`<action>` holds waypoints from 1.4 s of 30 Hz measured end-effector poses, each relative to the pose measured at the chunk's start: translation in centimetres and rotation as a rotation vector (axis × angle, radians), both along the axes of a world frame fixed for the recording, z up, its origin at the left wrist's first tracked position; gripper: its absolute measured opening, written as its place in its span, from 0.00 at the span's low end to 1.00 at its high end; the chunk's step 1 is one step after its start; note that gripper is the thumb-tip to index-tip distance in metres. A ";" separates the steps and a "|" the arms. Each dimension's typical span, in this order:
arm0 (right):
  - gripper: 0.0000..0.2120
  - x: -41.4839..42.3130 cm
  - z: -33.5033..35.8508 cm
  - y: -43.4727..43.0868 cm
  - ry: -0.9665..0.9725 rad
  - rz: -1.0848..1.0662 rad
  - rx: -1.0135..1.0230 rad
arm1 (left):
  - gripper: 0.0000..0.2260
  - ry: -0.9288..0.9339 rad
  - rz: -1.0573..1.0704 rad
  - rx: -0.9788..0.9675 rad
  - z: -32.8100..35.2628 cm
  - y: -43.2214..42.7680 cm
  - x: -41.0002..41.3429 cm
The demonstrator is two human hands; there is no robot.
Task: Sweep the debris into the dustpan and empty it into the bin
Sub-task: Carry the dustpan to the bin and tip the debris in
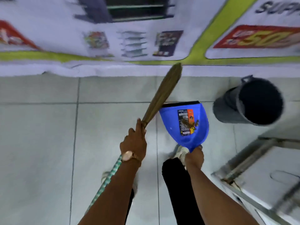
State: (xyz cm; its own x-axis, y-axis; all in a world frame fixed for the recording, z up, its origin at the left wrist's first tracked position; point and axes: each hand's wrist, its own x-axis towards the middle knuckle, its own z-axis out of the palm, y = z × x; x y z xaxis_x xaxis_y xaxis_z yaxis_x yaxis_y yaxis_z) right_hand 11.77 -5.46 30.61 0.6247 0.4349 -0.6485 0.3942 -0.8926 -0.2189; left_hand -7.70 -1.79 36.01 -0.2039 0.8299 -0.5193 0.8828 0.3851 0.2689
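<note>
With debris (190, 123) in the dustpan (185, 125), right hand (194, 157) gripping its handle, left hand (134, 144) clasping the broom (159, 95): next, tip into bin (250, 103) beyond the right hand.

Pale tiled floor (40, 127), printed banner (146, 38) beyond, metal furniture (259, 176) right.

One head-worn view — looking steeply down at the tiled floor (40, 143), hands close below

Motion blur smears the printed banner (129, 38), its lettering cut off at the right edge. The bin (250, 103) interior is black shadow. The right hand (194, 157) hides the dustpan (185, 124) handle; the specks inside are perhaps debris.
</note>
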 end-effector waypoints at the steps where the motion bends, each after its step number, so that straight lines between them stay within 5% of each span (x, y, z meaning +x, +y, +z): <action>1: 0.22 3.2 0.6 0.7 -0.016 -0.039 -0.014 | 0.23 -0.001 -0.073 -0.011 0.4 0.9 2.7; 11: 0.29 28.7 2.4 7.6 -0.030 -0.030 -0.106 | 0.22 0.006 -0.297 -0.017 0.7 11.2 23.7; 18: 0.22 37.6 1.4 11.9 0.081 -0.096 -0.131 | 0.14 0.147 -0.244 -0.136 0.2 17.5 29.3; 31: 0.17 37.6 3.9 12.0 0.237 -0.357 -0.004 | 0.12 0.254 -0.290 -0.247 0.7 16.0 30.2; 38: 0.09 33.1 4.4 11.4 0.481 -0.885 0.157 | 0.12 0.196 -0.306 -0.221 1.2 14.6 29.0; 42: 0.13 30.4 4.4 11.2 0.416 -0.907 0.265 | 0.12 0.166 -0.295 -0.197 1.4 14.2 27.0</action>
State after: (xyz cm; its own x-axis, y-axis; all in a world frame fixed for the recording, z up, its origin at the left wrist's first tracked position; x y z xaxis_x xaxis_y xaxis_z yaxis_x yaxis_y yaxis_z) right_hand 42.18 5.75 35.06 0.5374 0.0723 -0.8402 -0.5549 -0.7199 -0.4169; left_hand 19.30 12.36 37.36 -0.0658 0.7532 -0.6545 0.9887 0.1378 0.0592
